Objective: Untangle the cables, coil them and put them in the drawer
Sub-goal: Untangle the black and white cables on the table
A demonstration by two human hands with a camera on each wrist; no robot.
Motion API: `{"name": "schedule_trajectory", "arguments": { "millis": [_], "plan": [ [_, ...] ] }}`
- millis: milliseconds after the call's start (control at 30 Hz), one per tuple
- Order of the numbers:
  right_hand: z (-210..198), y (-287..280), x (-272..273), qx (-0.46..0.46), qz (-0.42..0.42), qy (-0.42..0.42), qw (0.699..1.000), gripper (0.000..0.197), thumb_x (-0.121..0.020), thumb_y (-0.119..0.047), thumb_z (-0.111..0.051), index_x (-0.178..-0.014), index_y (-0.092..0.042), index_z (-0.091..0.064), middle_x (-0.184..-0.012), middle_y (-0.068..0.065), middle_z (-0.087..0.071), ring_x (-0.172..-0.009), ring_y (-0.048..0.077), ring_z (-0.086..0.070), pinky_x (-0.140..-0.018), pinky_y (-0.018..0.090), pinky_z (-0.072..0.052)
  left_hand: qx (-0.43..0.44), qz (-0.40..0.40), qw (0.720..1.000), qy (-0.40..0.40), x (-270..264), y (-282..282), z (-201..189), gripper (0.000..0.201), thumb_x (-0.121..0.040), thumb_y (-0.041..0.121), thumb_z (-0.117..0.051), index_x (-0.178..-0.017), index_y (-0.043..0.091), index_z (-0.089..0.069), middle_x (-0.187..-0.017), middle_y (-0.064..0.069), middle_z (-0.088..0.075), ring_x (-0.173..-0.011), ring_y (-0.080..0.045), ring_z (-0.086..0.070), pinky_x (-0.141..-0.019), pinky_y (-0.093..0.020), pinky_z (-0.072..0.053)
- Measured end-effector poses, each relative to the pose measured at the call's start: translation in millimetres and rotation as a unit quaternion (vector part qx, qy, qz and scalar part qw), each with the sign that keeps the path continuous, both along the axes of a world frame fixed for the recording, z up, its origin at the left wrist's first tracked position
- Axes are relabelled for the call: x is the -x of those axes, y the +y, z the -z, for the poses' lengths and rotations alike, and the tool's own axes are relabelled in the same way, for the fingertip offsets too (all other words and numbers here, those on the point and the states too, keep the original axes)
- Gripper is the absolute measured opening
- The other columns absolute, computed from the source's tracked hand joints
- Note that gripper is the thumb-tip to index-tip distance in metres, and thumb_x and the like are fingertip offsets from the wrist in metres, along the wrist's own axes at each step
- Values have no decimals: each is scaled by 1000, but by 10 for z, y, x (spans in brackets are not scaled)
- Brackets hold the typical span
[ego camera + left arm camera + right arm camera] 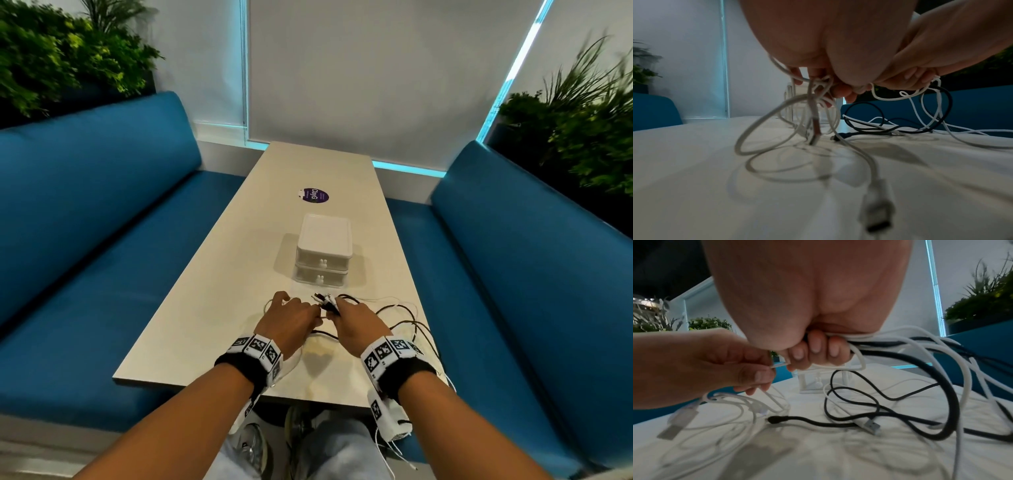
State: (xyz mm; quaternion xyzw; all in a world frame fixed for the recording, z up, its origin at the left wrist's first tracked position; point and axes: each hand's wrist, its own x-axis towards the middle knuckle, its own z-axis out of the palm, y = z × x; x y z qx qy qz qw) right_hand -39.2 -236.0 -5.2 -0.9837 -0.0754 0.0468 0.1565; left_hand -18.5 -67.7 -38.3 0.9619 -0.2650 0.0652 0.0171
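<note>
We see a long, pale, matte surface [212, 287] running between two blue upholstered benches [102, 219]. On it, at the near end, lies a tangle of cables [394, 318]: thin, smooth white ones [920, 344] and a thicker black one [949, 402] with a woven look, several ending in flat metal USB plugs [872, 426].

Our right hand [359, 325] has its fingers [815, 345] curled tight around a bundle of white and black strands, which arch out of the grip to the right and drop in loops onto the surface. Our left hand [291, 322] pinches a thin white strand between thumb and fingertips [760, 374], just beside the right hand; more white loops [764, 129] hang below it, and one white plug [877, 211] lies blurred close to the left wrist camera.

Just beyond the hands stands a small white plastic drawer unit [323, 250], boxy with rounded corners and two stacked translucent drawers, both closed, each with a little white knob [322, 263] that looks rabbit-shaped. What the drawers hold we cannot tell.

Farther along the surface is a round purple sticker [314, 196]; its white lettering seems to read "ClayG", with smaller print too fine to make out. Leafy green plants [61, 58] rise behind both benches.
</note>
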Motion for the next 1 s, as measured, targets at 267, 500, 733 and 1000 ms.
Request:
{"name": "schedule_trajectory", "arguments": {
  "millis": [267,500,733,1000],
  "plan": [
    [57,-414,-4,96,122,-5,988,21,-100,-24,-38,-119,-21,-45,-97,8,-63,-84,29,-63,-63,34,-45,-21,-30,999,16,-45,238,110,35,-105,40,-34,-110,24,-64,-109,1,-60,-114,-24,-49,-105,-45,-23],
    [-45,-173,1,-15,115,-83,990,25,-101,-26,-37,-123,-21,-46,-93,13,-65,-83,36,-61,-64,36,-43,-20,-36,999,8,-1,44,95,30,-102,34,-40,-115,23,-65,-125,1,-57,-133,-25,-35,-112,-51,-15],
    [50,92,-41,-37,-3,15,999,22,-100,-30,-38,-110,-22,-55,-101,8,-67,-94,30,-61,-79,43,-50,-8,9,1000,12,-40,-25,22,31,-96,14,-49,-120,31,-59,-116,5,-63,-121,-17,-50,-111,-46,-15],
    [-10,-84,9,31,26,-1,999,24,-101,-30,-38,-119,-23,-52,-103,11,-65,-93,32,-62,-74,38,-50,35,-3,999,5,-30,35,16,21,-105,27,-36,-109,26,-56,-110,6,-64,-115,-18,-51,-110,-42,-18]
  ]
}}
